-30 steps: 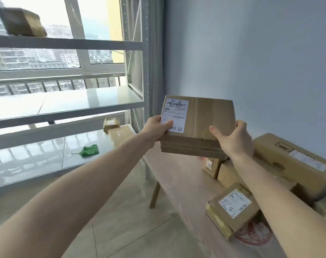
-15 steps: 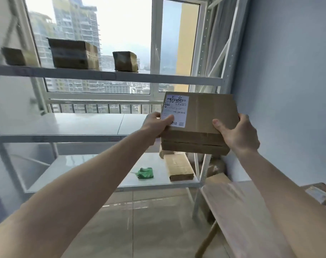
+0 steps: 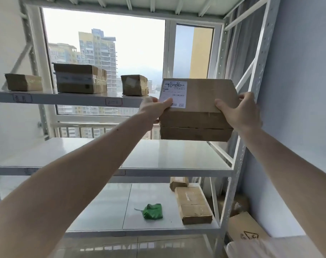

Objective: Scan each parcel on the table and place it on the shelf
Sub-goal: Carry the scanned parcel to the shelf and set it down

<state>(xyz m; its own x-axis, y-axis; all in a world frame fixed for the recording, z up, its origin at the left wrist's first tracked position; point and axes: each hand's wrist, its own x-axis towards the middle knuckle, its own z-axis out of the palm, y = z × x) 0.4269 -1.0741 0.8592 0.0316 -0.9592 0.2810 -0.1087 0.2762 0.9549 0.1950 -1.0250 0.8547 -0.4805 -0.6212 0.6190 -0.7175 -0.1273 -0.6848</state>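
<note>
I hold a brown cardboard parcel (image 3: 201, 112) with a white shipping label on its top left, raised in front of the white metal shelf (image 3: 177, 170). My left hand (image 3: 154, 110) grips its left edge, thumb on the label. My right hand (image 3: 240, 112) grips its right side. The parcel hangs at the right end of the rack, level with the upper shelf board (image 3: 65, 98) and well above the middle board. Three brown parcels (image 3: 80, 78) stand on that upper board.
Two more boxes (image 3: 193, 204) and a crumpled green bag (image 3: 153, 211) lie on the lowest board. A cardboard box (image 3: 246, 229) leans against the blue wall at the right. The table corner (image 3: 270, 246) shows at bottom right. A window is behind the rack.
My view has turned left from the table to face the rack. Both hands have carried the parcel up and toward the shelf's right end.
</note>
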